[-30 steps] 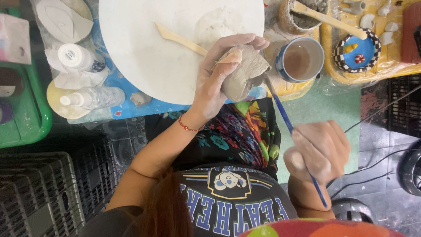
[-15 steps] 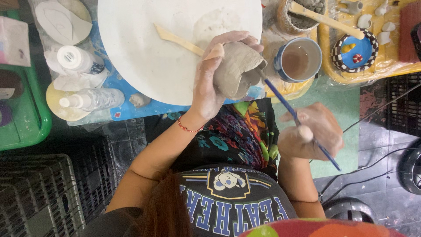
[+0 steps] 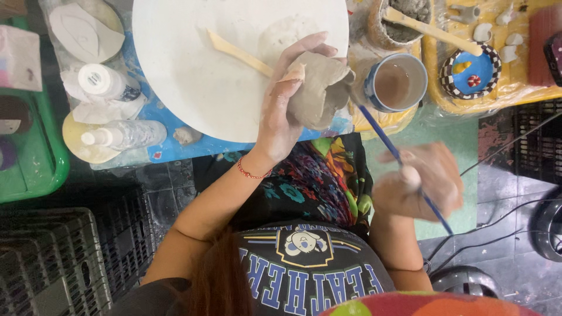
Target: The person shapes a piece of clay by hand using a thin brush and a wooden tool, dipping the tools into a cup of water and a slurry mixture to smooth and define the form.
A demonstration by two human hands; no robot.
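**Grey clay piece held over the white board, brush in the other hand**

I take the round white board (image 3: 193, 76) as my landmark. It lies on a blue table covering (image 3: 175, 146), and below that I see dark floor tiles, black crates (image 3: 52, 257) at lower left and cables on the floor at right. Left of the board stand two clear plastic bottles (image 3: 120, 136) with white caps, on pale paper cut-outs, and beyond them sits a green tray (image 3: 35, 169). A wooden tool (image 3: 237, 51) lies on the board. Right of the board I see a blue-rimmed cup (image 3: 400, 83) of brownish water, a bowl of grey clay with a wooden stick, and a yellow tray (image 3: 503, 88) carrying a small blue dish with a checkered rim and some little white pieces.

My left hand (image 3: 281, 111) reaches up over the board's right edge, fingers curled around a grey clay piece (image 3: 319, 88), gripping it just beside the cup. My right hand (image 3: 418, 184) hangs well below and right of the board, blurred, closed around a blue-handled brush (image 3: 389, 146) whose tip points up toward the clay.
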